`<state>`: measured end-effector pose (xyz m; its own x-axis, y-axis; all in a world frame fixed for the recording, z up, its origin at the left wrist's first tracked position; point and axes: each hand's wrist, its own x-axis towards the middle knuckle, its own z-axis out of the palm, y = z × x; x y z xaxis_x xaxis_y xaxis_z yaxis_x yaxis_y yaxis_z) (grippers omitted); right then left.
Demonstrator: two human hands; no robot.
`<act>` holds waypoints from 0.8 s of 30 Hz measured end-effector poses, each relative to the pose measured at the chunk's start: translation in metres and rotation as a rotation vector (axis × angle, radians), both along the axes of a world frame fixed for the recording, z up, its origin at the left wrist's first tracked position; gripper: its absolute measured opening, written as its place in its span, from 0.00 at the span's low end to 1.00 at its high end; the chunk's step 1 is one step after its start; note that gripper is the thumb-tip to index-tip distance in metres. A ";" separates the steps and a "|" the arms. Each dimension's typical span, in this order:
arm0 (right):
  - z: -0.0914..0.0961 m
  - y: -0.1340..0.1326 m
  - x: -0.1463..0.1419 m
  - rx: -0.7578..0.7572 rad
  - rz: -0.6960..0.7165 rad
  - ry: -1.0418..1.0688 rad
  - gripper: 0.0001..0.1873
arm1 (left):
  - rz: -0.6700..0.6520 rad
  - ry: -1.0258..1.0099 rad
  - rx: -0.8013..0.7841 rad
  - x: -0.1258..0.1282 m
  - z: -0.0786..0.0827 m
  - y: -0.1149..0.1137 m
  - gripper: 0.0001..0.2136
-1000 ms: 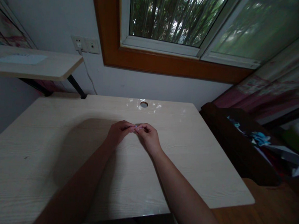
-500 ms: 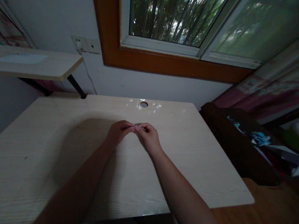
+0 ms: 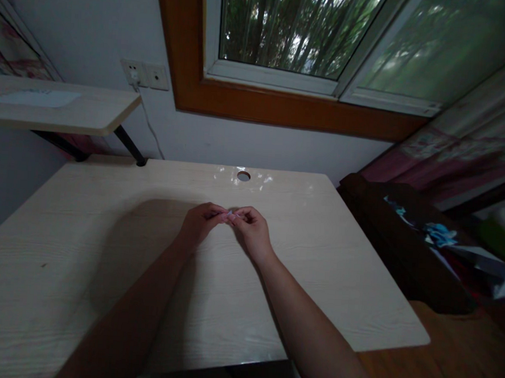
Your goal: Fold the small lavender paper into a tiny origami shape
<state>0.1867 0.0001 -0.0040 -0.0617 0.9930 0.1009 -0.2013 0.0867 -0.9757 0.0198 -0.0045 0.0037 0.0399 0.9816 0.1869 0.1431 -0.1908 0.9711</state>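
Over the middle of the pale wood-grain desk (image 3: 316, 261), my two hands meet fingertip to fingertip. My left hand (image 3: 199, 223) is closed in a pinch, thumb against fingers. Facing it, my right hand (image 3: 252, 226) pinches in the same way. Between the fingertips shows a tiny pale, whitish-pink piece (image 3: 230, 213). Fingers cover most of it, and it is too small for its kind to be told.
A raised shelf (image 3: 120, 115) with a white sheet of paper (image 3: 38, 97) stands at the back left. Behind the hands is a round cable hole (image 3: 243, 176). Right of the desk, a dark wooden piece of furniture (image 3: 403, 249) holds blue cloth (image 3: 440, 235) and other items.
Almost nothing differs. The right fingertips have shifted very slightly, and a bit more of the pale piece shows between the hands.
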 end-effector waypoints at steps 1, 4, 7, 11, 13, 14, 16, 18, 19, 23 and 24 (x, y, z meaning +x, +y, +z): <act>0.000 0.000 0.000 0.002 -0.015 -0.001 0.13 | 0.018 -0.007 -0.011 0.000 -0.001 0.000 0.08; 0.002 -0.001 -0.001 0.000 -0.055 0.011 0.13 | 0.045 -0.084 -0.022 0.002 -0.003 0.002 0.12; 0.005 -0.001 -0.002 -0.005 -0.088 0.056 0.13 | 0.010 -0.209 -0.006 0.004 -0.005 0.003 0.17; 0.007 0.000 -0.003 -0.012 -0.105 0.093 0.15 | -0.013 -0.240 0.012 0.004 -0.007 0.004 0.19; 0.006 0.001 -0.003 -0.006 -0.113 0.079 0.16 | -0.011 -0.235 0.021 0.004 -0.008 0.004 0.19; 0.005 0.001 -0.003 0.002 -0.119 0.070 0.16 | -0.010 -0.234 0.023 0.004 -0.008 0.004 0.19; 0.003 0.001 -0.002 0.017 -0.126 0.058 0.16 | -0.008 -0.224 0.023 0.004 -0.008 0.005 0.19; 0.002 0.001 -0.002 0.024 -0.120 0.052 0.17 | 0.000 -0.211 0.028 0.004 -0.008 0.005 0.18; 0.001 0.001 -0.001 0.026 -0.115 0.048 0.17 | 0.005 -0.205 0.034 0.004 -0.008 0.005 0.18; -0.001 0.000 -0.001 0.046 -0.089 0.029 0.18 | 0.009 -0.203 0.049 0.003 -0.009 0.006 0.17; -0.001 0.000 -0.001 0.051 -0.082 0.029 0.18 | 0.008 -0.206 0.051 0.003 -0.010 0.006 0.17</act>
<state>0.1853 -0.0002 -0.0048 0.0233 0.9881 0.1521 -0.2192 0.1535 -0.9635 0.0228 0.0015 -0.0058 -0.0122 0.9706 0.2402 -0.0559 -0.2405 0.9690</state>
